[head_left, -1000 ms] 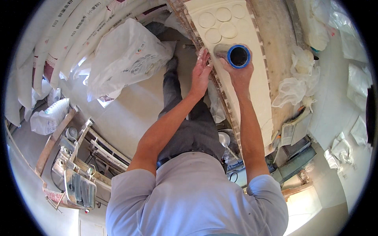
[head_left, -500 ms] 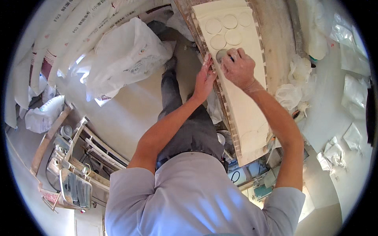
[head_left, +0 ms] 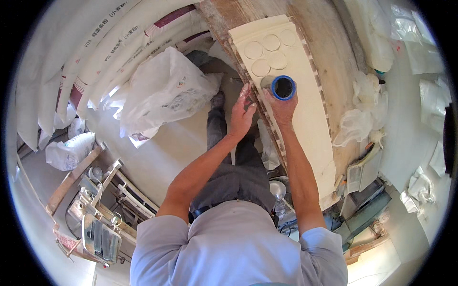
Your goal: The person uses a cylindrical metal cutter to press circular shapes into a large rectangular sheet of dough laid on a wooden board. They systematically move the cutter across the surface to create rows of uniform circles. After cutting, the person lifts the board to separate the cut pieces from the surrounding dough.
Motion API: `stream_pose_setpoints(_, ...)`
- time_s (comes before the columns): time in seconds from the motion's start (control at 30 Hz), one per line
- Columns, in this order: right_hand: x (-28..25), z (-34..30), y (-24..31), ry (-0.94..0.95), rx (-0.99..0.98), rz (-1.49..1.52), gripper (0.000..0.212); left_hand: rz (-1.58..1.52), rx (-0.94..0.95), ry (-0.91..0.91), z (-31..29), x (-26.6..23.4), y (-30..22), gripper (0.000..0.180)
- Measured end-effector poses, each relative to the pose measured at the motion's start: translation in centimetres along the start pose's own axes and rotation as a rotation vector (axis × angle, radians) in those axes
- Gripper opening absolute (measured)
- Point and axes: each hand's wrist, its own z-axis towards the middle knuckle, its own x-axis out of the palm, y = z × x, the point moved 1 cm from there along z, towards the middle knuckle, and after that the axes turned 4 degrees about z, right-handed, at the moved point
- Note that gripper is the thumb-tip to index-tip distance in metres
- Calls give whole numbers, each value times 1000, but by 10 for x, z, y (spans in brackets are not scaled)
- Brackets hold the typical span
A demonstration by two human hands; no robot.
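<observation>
A long pale sheet of dough [head_left: 305,128] lies on a wooden table, with several round outlines [head_left: 261,67] pressed into its far end. My right hand [head_left: 282,108] is wrapped around a round metal can [head_left: 283,87] with a blue rim and a dark inside. The can is over the dough, beside the nearest outlines, its rim facing up toward me; whether it touches the dough cannot be made out. At the table's left edge is my left hand [head_left: 242,114], with fingers stretched out and nothing held.
Clear plastic bags [head_left: 355,121] lie along the table's right side. To the left sits a large white plastic bag [head_left: 167,90], with stacked white sacks [head_left: 102,52] behind it. A wooden frame with metal parts [head_left: 98,209] stands at the lower left.
My right hand has turned, so the can's blue rim and dark inside now show. My right forearm has swung inward. The left hand's fingers have spread apart. The whole view has shifted slightly.
</observation>
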Motion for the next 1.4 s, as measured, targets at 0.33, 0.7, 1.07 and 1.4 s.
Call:
stream_pose_setpoints(0.33, -26, -10, 51, -53, -64, 1, 62, 611, 461, 113, 243, -41, -47, 36)
stream_pose_setpoints(0.7, -56, 14, 34, -234, 86, 172, 65, 1138, 890, -220, 362, -99, -30, 43)
stream_pose_setpoints(1.07, -44, 35, 15, -208, 104, 55, 56, 1221, 618, -366, 360, -86, -41, 36)
stream_pose_setpoints(1.4, -49, 21, 70, -285, -67, -200, 68, 1287, 593, -373, 356, -85, -41, 43)
